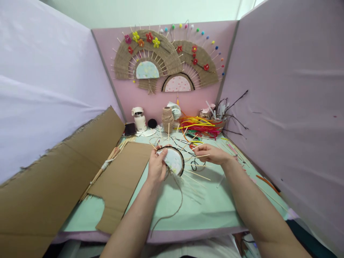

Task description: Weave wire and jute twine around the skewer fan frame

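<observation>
My left hand [158,165] grips a small half-round fan base [173,162], its thumb on the pale floral face and its fingers behind. A black cord edges the curved rim. Thin wooden sticks [197,174] fan out from that rim, up and to the right. Right of the base, my right hand [211,154] is closed in a pinch at one of the sticks; its exact fingertip contact is small. A length of twine [180,200] trails from the base's lower edge onto the green tabletop [199,215].
Cardboard sheets [126,172] and a bundle of sticks [103,166] lie left. At the back stand a thermos [140,121], a twine spool [167,116], bright pipe cleaners [199,123] and a pot with twigs [219,122]. Two decorated fans [172,62] hang on the pink panel.
</observation>
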Motion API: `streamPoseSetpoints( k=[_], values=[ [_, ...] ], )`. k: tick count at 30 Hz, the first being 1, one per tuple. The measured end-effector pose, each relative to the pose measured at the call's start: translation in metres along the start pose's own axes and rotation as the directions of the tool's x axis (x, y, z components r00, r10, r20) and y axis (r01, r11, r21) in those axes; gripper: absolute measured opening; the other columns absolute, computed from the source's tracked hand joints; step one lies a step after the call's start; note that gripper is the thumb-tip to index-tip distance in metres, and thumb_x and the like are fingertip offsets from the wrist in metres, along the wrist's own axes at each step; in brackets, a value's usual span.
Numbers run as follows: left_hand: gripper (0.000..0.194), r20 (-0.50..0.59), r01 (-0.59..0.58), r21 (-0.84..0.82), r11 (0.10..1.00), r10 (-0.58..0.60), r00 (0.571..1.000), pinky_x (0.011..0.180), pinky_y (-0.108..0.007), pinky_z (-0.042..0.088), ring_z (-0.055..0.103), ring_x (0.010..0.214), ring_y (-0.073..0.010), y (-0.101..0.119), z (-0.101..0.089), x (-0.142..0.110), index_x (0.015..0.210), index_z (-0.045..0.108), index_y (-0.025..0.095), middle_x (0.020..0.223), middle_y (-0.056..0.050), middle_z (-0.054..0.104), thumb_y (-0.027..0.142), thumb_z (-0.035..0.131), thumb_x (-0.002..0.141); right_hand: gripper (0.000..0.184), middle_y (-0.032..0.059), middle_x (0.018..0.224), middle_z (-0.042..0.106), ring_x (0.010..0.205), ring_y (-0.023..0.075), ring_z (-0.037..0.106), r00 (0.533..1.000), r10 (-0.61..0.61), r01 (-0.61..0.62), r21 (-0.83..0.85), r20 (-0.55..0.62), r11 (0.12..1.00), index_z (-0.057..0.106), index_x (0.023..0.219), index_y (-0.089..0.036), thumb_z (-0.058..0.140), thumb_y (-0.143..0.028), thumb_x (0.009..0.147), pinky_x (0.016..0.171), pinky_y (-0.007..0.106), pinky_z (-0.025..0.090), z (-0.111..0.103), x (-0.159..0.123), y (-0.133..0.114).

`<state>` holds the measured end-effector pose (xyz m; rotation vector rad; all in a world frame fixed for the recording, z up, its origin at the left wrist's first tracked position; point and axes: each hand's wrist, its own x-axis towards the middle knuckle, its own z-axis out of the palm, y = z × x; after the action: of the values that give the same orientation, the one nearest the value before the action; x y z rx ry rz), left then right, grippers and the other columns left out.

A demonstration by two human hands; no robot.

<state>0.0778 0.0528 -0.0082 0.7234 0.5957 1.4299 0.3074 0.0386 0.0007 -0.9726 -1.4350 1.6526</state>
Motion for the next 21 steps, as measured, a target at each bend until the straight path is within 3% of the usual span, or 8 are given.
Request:
streamPoseSetpoints(
  k=[10,14,16,18,21],
  values=[
    [0.043,0.055,0.03,-0.024,0.999,-0.029,0.998,0.072,-0.026,0.047,0.065,0.08,-0.0147,0.001,0.002,-0.005,0.096,0.05,0.021,0.092,-0.003,0.069,0.021,0.077,0.063,0.03,-0.0047,0.056,0.045,0.052,0.0066,0.037,0.981,-0.024,0.07,-0.237,0.192,0.969,0.056,0.069,-0.013,0.066,-0.041,0.076,0.051,0.021,0.028,0.008,-0.004,-0.003],
    [0.042,0.075,0.009,-0.025,1.0,-0.008,0.997,0.07,-0.024,0.047,0.065,0.076,-0.0129,0.002,0.002,-0.006,0.097,0.049,0.021,0.091,-0.002,0.069,0.021,0.076,0.064,0.024,0.0027,0.077,0.06,0.071,0.0127,0.054,0.971,-0.003,0.09,-0.355,0.238,0.93,0.063,0.082,-0.013,0.063,-0.037,0.079,0.067,0.026,0.041,0.009,-0.005,-0.008],
    [0.043,0.082,0.001,-0.009,1.0,0.0,0.997,0.07,-0.024,0.047,0.065,0.076,-0.0129,0.003,0.003,-0.007,0.097,0.049,0.022,0.09,-0.002,0.069,0.021,0.076,0.063,0.028,0.0065,0.102,0.063,0.096,0.0183,0.056,0.981,-0.047,0.11,-0.342,0.188,0.933,0.064,0.099,-0.017,0.066,-0.032,0.076,0.084,0.032,0.042,0.009,-0.003,-0.007],
    [0.044,0.098,0.007,0.009,1.0,-0.008,0.995,0.07,-0.024,0.047,0.065,0.077,-0.0138,0.003,0.005,-0.009,0.097,0.049,0.022,0.091,-0.002,0.069,0.022,0.077,0.063,0.044,0.0065,0.124,0.055,0.118,0.0219,0.046,0.986,-0.154,0.164,-0.272,0.061,0.948,0.06,0.113,-0.022,0.07,-0.027,0.071,0.097,0.036,0.036,0.009,0.002,-0.002],
    [0.043,0.122,0.032,0.027,0.999,-0.035,0.992,0.069,-0.026,0.048,0.065,0.078,-0.0148,0.003,0.008,-0.012,0.097,0.048,0.022,0.091,-0.003,0.069,0.022,0.076,0.064,0.053,0.0054,0.132,0.051,0.127,0.0233,0.039,0.952,-0.302,0.298,-0.084,-0.049,0.951,0.058,0.117,-0.026,0.073,-0.026,0.065,0.103,0.039,0.03,0.014,0.014,0.009]
  ],
)
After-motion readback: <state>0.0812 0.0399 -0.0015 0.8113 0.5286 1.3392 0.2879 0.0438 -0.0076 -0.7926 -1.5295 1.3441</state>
